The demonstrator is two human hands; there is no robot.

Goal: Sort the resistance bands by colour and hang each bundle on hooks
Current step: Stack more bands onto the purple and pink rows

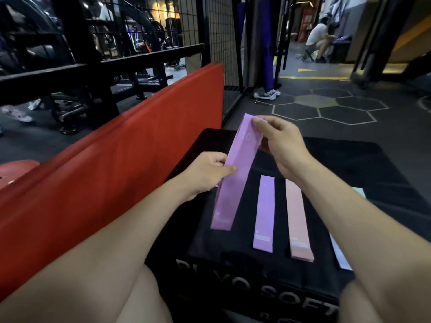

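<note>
A purple band [229, 173] is pinched flat by the left hand [207, 173] and right hand [283, 148], likely so it can be matched. Another purple band [264, 213] and a pink band [297, 217] are laid apart on the black surface [361, 173], keeping colours sorted.

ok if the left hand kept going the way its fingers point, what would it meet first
Probably nothing new: the left hand already pinches the held purple band. Past it lies the right hand's forearm, though depth is unclear.
</note>
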